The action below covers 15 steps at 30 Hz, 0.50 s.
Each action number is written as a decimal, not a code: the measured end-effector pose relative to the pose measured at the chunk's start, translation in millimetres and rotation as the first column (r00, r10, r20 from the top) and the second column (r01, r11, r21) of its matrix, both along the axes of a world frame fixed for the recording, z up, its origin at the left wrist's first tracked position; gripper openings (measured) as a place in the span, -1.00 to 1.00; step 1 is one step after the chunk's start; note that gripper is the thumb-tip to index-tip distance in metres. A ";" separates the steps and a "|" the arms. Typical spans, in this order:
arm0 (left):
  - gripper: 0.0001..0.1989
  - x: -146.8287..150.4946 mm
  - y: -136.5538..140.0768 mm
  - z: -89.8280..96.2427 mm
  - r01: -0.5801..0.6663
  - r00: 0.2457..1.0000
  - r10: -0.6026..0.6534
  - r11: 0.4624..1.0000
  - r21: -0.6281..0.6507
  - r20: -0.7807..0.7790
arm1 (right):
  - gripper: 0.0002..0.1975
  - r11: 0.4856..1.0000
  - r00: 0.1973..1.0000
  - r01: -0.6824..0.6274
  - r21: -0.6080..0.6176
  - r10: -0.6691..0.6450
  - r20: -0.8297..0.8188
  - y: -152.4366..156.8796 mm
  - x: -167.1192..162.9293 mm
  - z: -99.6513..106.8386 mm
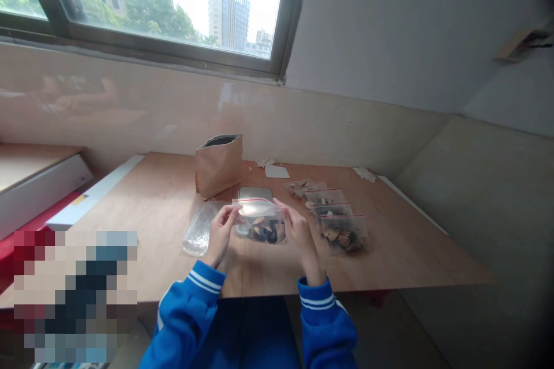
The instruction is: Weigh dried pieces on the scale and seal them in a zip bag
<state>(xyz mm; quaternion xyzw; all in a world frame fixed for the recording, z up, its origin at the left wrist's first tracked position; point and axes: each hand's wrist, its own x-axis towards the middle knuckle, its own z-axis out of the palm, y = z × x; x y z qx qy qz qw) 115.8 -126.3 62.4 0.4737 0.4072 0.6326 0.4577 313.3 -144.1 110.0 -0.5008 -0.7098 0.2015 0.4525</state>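
Between my hands hangs a clear zip bag with a red seal line, holding dark and tan dried pieces. My left hand pinches its upper left corner, and my right hand grips the upper right side. Behind the bag sits a flat, silvery-topped device, partly hidden. Beside my left hand lies a clear, crumpled plastic bag. To the right of my right hand, several filled zip bags overlap in a row on the table.
An open brown paper pouch stands upright at the back left of the wooden table. Near the wall are a white paper piece and crumpled scraps. A window is above; another tabletop lies at the left.
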 end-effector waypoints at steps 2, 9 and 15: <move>-0.63 -1.5 7.7 -7.4 -0.015 1.000 0.015 1.000 -0.014 -0.021 | -0.51 0.998 0.998 0.060 -0.012 -0.061 -0.027 8.0 -0.5 -25.0; -0.60 -2.8 16.9 -31.4 -0.030 0.996 0.021 0.994 -0.105 -0.084 | -0.44 0.948 0.921 0.313 -0.062 -0.319 -0.224 22.0 -6.3 -84.6; -0.62 -2.7 14.7 -38.5 -0.051 0.997 0.042 0.988 -0.146 -0.063 | -0.51 0.929 0.879 0.346 -0.127 -0.369 -0.301 22.5 -5.9 -94.7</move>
